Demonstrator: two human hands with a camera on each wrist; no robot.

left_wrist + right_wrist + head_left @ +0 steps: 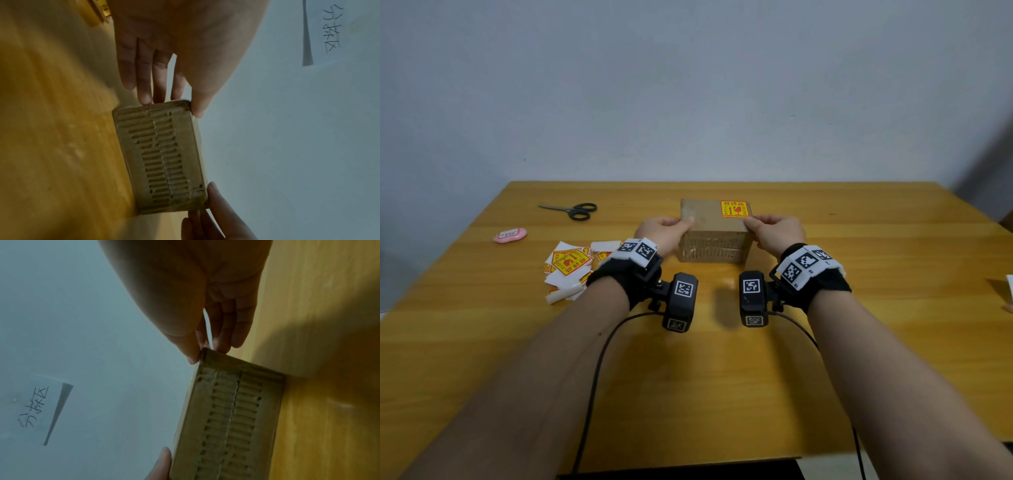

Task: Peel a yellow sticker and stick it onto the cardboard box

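A brown cardboard box (714, 236) stands on the wooden table (722, 370) in front of me. A yellow and red sticker (735, 209) is stuck flat on the right part of its top. My left hand (669, 229) grips the box's left end, thumb on the top edge and fingers down the side. My right hand (770, 231) grips the right end the same way. The left wrist view shows the box's ribbed near face (162, 155) with the left hand (171, 94) at one corner. In the right wrist view the right hand (205, 345) pinches the box (232, 415) at its corner.
A pile of yellow stickers and white backing papers (570, 265) lies left of my left wrist. Black scissors (575, 209) and a pink oval object (510, 235) lie further left. A white paper (1009, 291) shows at the table's right edge. A grey wall stands behind.
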